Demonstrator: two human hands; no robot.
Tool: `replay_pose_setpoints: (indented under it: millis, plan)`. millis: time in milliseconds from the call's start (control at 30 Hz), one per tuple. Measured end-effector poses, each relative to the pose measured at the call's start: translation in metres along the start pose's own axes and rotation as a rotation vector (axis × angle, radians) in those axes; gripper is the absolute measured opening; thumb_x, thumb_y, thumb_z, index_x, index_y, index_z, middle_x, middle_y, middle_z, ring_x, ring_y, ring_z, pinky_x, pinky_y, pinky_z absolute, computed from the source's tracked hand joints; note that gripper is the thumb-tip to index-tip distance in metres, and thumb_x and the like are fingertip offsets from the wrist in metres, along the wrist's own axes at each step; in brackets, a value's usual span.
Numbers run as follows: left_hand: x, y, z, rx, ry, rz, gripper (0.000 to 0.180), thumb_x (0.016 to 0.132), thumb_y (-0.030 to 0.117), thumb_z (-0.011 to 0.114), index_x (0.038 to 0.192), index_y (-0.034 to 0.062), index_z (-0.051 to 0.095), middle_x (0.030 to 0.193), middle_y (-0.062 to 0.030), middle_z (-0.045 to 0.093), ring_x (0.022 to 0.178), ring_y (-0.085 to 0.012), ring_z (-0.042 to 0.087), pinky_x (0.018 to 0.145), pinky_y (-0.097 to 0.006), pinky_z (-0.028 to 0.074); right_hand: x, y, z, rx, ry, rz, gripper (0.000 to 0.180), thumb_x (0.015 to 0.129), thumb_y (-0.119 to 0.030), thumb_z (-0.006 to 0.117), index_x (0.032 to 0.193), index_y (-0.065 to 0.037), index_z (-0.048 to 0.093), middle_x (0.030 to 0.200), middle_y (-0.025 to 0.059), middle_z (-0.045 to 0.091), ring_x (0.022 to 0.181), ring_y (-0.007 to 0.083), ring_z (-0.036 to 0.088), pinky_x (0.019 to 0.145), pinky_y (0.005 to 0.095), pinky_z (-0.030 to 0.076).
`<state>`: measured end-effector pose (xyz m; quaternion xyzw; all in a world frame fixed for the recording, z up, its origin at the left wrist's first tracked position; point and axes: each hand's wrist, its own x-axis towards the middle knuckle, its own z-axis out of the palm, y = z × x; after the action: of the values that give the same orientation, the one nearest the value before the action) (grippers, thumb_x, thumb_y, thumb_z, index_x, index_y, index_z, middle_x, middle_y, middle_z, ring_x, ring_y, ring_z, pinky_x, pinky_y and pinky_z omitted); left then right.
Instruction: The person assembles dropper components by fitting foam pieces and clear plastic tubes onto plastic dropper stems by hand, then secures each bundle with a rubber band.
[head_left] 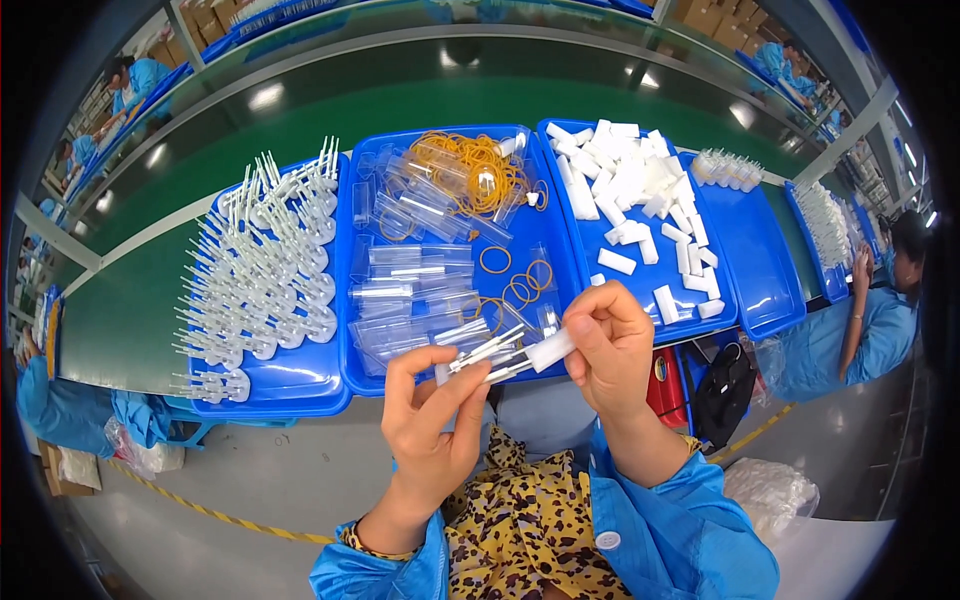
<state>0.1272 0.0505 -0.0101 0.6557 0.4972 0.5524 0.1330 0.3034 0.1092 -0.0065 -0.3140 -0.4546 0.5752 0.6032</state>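
Observation:
My left hand (430, 425) is closed around the base of a small part with several thin white rods (490, 347), which point to the right. Between the thumb and fingers of my right hand (617, 350) is a white foam block (550, 350), its left end at the rod tips. Whether the rods enter the foam, I cannot tell. Beyond my hands lies a blue tray (357, 240) with clear plastic sleeves (415, 265) and tan rubber bands (465, 165). More white foam blocks (615, 170) are heaped in the blue tray (640, 305) to its right.
At left, a blue tray (300, 385) bears rows of rod clusters (265, 265). Farther right, another blue tray (755, 260) has a group of rod parts (728, 168) at its back. A green conveyor belt (400, 85) runs behind. A co-worker in blue (850, 320) sits at right.

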Motion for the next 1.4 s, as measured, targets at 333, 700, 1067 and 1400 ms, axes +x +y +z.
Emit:
replay_pose_setpoints:
  millis: [333,700,1067,1400]
  plan:
    - [-0.004,-0.009,0.009,0.111,0.029,0.053,0.022,0.079,-0.005,0.069,0.099,0.0025,0.071,0.108,-0.0139,0.054,0.079,-0.0186,0.064,0.057,-0.026,0.053,-0.007,0.017,0.014,-0.298,0.054,-0.321,0.015,0.086,0.000,0.068,0.087,0.000,0.053,0.076,0.0062,0.060,0.054,0.0028,0.052,0.046,0.0173,0.040]
    - [-0.007,-0.015,0.011,0.165,0.075,0.103,0.023,0.078,-0.007,0.069,0.099,0.0026,0.071,0.105,-0.0143,0.055,0.077,-0.0192,0.063,0.057,-0.025,0.053,-0.006,0.022,0.011,-0.563,0.019,-0.421,0.013,0.083,-0.001,0.072,0.084,-0.001,0.059,0.076,0.0054,0.063,0.058,0.0041,0.053,0.050,0.0169,0.038]
    - [-0.008,-0.012,0.011,0.055,0.022,0.035,0.025,0.077,-0.008,0.068,0.100,0.0020,0.071,0.110,-0.0169,0.056,0.087,-0.0220,0.064,0.063,-0.027,0.055,-0.006,0.028,0.010,-0.380,-0.022,-0.405,0.018,0.082,0.007,0.068,0.091,0.002,0.054,0.091,0.0144,0.062,0.078,0.0127,0.061,0.066,0.0231,0.051]
    - [-0.002,-0.004,0.005,-0.037,-0.088,0.022,0.038,0.077,-0.015,0.062,0.112,-0.0007,0.066,0.119,-0.0192,0.051,0.099,-0.0293,0.062,0.068,-0.030,0.058,-0.004,0.021,0.004,-0.352,0.014,-0.428,0.015,0.085,0.006,0.064,0.096,0.002,0.055,0.101,0.0141,0.061,0.087,0.0134,0.061,0.079,0.0253,0.049]
